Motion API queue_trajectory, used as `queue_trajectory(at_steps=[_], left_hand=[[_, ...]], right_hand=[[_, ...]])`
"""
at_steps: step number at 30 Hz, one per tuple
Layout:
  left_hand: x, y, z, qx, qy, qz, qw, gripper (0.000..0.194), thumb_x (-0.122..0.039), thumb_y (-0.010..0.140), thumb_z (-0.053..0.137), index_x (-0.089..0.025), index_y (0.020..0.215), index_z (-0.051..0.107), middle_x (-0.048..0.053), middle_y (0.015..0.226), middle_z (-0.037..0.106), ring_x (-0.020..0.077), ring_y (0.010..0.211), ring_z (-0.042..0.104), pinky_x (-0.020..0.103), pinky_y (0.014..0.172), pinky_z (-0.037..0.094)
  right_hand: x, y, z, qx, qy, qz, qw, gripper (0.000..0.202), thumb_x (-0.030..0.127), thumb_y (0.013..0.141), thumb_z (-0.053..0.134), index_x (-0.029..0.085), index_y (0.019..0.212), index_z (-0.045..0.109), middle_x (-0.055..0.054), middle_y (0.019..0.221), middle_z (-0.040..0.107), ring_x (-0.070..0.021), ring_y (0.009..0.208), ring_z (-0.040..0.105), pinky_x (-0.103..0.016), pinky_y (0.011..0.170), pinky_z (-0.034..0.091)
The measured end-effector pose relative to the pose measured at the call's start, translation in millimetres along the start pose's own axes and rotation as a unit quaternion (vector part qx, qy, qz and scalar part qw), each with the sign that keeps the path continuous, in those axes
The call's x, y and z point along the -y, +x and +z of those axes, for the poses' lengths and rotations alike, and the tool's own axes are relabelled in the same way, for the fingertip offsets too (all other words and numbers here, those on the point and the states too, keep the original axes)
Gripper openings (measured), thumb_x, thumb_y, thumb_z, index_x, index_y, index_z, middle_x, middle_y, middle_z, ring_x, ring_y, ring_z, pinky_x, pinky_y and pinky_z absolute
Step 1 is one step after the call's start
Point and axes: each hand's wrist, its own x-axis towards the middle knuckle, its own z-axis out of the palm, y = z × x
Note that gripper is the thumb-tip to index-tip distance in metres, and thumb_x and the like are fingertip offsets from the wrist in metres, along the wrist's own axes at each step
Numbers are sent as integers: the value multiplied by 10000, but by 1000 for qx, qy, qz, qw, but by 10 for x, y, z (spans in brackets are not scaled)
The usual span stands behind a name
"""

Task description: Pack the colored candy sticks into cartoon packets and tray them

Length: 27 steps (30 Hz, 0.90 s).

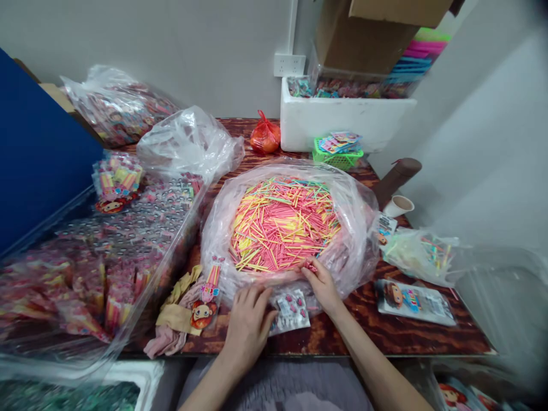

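Observation:
A clear plastic bag (pixel 357 228) lies wide open on the table, full of thin pink, yellow and green sticks (pixel 282 225). At its near rim my right hand (pixel 321 285) has its fingers closed in a pinch, with small reddish stick ends showing at the fingertips. My left hand (pixel 249 319) rests palm down by the bag's near edge, fingers stretched out. Its thumb touches or nearly touches a stack of clear printed packets (pixel 291 311) lying between the hands. Left of that hand lies a filled stick packet with a cartoon head (pixel 203 314).
A plastic-lined bin (pixel 124 222) of filled packets stands left, beside crumpled cloths (pixel 182 314). Behind are a red bag (pixel 265 137), a green basket (pixel 338 157) and a foam box (pixel 342 120). At right stand a flask (pixel 396 180), a paper cup (pixel 399 206) and a packet stack (pixel 415 302).

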Motion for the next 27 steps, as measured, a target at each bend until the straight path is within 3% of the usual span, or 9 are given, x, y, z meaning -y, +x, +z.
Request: queue_trajectory(at_steps=[4, 8, 10, 13, 16, 20, 24, 27], left_hand=[[40, -7, 95, -7, 6, -7, 1000, 335, -273, 868, 603, -198, 1193, 563, 87, 1034, 630, 269, 974, 561, 453, 885, 450], [48, 3, 137, -42, -31, -40, 998, 85, -235, 915, 523, -196, 957, 585, 60, 907, 610, 228, 880, 567, 370, 774, 464], [53, -7, 148, -47, -53, -41, 997, 129, -222, 931, 492, -199, 829, 568, 43, 824, 590, 210, 813, 564, 335, 718, 453], [68, -23, 155, -55, -70, -29, 996, 178, -208, 940, 482, -190, 792, 580, 36, 779, 580, 193, 777, 559, 312, 699, 443], [93, -33, 157, -70, -64, -7, 995, 191, -191, 949, 467, -170, 830, 615, 44, 791, 592, 183, 778, 554, 306, 710, 449], [126, -45, 166, -72, -49, 4, 996, 242, -169, 959, 426, -170, 1041, 653, 76, 919, 617, 191, 869, 575, 310, 751, 483], [145, -42, 164, -89, -35, -22, 995, 348, -160, 956, 410, -199, 1247, 596, 94, 981, 615, 196, 910, 600, 313, 766, 515], [158, -15, 142, -108, -35, -22, 993, 348, -171, 951, 442, -192, 1273, 572, 91, 993, 654, 192, 901, 633, 303, 774, 527]], right_hand=[[-41, -22, 63, -3, 1, 10, 1000, 135, 316, 882, 525, 219, 926, 609, -30, 897, 656, -210, 876, 624, -326, 818, 462], [-35, -30, 72, -17, 1, 5, 1000, 102, 304, 880, 527, 220, 880, 585, -22, 848, 647, -204, 839, 621, -317, 783, 464], [-32, -36, 70, -18, -8, -5, 1000, 95, 296, 881, 524, 220, 852, 573, -14, 823, 638, -198, 824, 613, -311, 777, 462], [-46, -42, 75, -12, -18, -14, 1000, 113, 295, 886, 512, 219, 827, 573, -9, 812, 626, -194, 816, 608, -306, 775, 465], [-66, -43, 86, -12, -17, -20, 1000, 115, 289, 882, 514, 215, 818, 575, -7, 794, 616, -193, 802, 604, -295, 758, 459], [-72, -45, 96, -9, -6, -23, 1000, 109, 275, 885, 514, 213, 824, 580, -9, 796, 622, -191, 800, 607, -287, 752, 454], [-76, -52, 98, -11, -3, -24, 1000, 100, 251, 889, 508, 216, 833, 582, -8, 802, 632, -188, 807, 607, -284, 760, 450], [-91, -58, 99, -15, -5, -24, 1000, 100, 248, 889, 511, 215, 825, 580, -7, 805, 630, -186, 805, 605, -282, 760, 446]])
